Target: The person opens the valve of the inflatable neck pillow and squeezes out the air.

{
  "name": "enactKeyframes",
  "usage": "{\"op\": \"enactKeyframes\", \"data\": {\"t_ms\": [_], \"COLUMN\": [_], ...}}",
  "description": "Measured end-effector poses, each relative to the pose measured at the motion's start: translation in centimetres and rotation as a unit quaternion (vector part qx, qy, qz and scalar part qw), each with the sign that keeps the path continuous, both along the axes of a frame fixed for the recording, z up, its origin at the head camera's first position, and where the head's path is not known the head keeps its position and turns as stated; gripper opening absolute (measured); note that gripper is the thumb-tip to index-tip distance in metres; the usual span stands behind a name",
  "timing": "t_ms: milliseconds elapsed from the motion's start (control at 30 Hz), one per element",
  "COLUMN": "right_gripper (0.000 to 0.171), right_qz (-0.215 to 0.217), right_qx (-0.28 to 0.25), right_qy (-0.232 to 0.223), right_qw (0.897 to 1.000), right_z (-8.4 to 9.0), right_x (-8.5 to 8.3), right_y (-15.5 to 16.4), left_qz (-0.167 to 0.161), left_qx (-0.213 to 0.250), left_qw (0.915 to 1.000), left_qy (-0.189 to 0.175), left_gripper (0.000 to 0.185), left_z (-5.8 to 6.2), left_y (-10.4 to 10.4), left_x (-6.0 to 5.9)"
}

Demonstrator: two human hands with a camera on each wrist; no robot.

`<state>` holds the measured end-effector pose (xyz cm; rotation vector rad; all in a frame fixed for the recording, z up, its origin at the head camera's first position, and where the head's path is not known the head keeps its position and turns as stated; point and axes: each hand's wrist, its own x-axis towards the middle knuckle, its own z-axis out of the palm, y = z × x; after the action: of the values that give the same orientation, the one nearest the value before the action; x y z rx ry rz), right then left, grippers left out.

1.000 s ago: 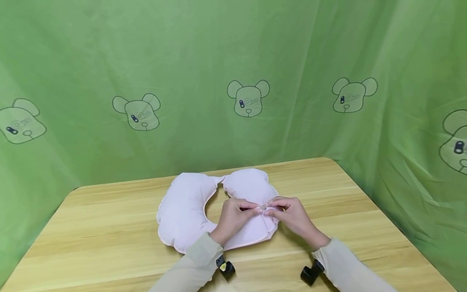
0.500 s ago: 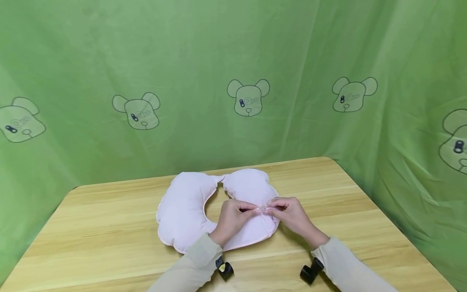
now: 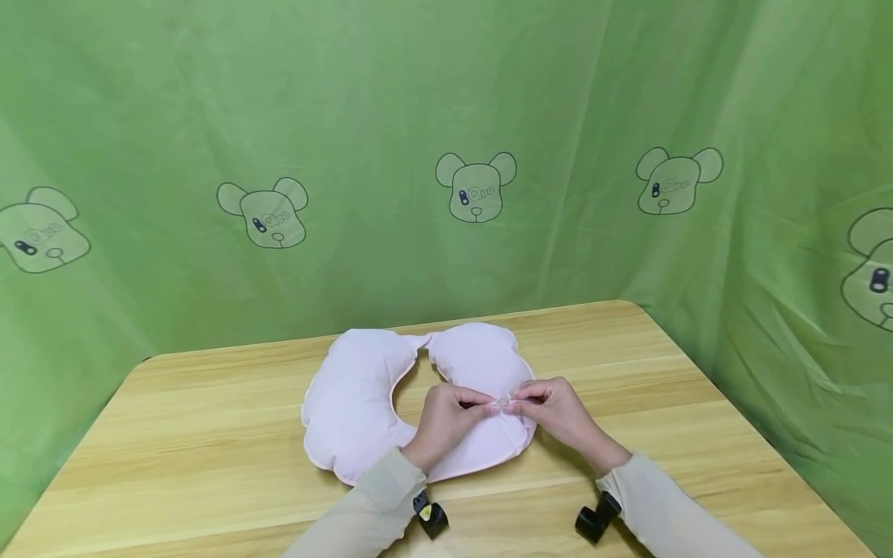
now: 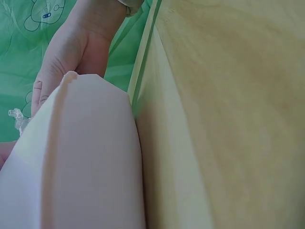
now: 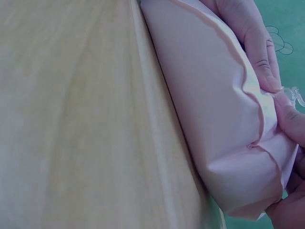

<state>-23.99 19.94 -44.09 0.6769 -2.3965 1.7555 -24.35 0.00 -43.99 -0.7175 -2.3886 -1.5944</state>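
A pale pink inflated neck pillow [image 3: 349, 403] lies on the table, its two ends at the far side. On its right arm sits a small clear plastic air valve [image 3: 501, 403], standing up from the fabric in the left wrist view [image 4: 18, 117]. My left hand [image 3: 446, 418] pinches the valve's base from the left between thumb and forefinger. From the right, my right hand [image 3: 558, 411] pinches at the same valve with thumb and fingers. Fingertips hide part of it. The right wrist view shows both thumbs close beside the clear valve [image 5: 294, 95].
The wooden table [image 3: 209, 449] reaches back to a green curtain [image 3: 363, 101] with bear-head prints. A black wrist camera [image 3: 429, 518] hangs under the left wrist, another black camera [image 3: 598, 518] under the right.
Both hands stay at the valve with only slight finger movement. The valve's top looked greyish and round before and now appears clearer and slightly lower. The pillow has hardly shifted.
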Motion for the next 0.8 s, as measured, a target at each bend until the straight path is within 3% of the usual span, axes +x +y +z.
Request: {"op": "enactKeyframes", "data": {"t_ms": [800], "right_gripper": [0.013], "right_qz": [-0.003], "right_qx": [0.002], "right_qy": [-0.054], "right_qw": [0.999], "right_z": [-0.6], "right_x": [-0.42], "right_y": [0.04], "left_qz": [0.022], "left_qx": [-0.003], "left_qw": [0.9991], "left_qy": [-0.037], "left_gripper": [0.005], "left_z": [-0.53], "left_y": [0.08], "left_x": [-0.01]}}
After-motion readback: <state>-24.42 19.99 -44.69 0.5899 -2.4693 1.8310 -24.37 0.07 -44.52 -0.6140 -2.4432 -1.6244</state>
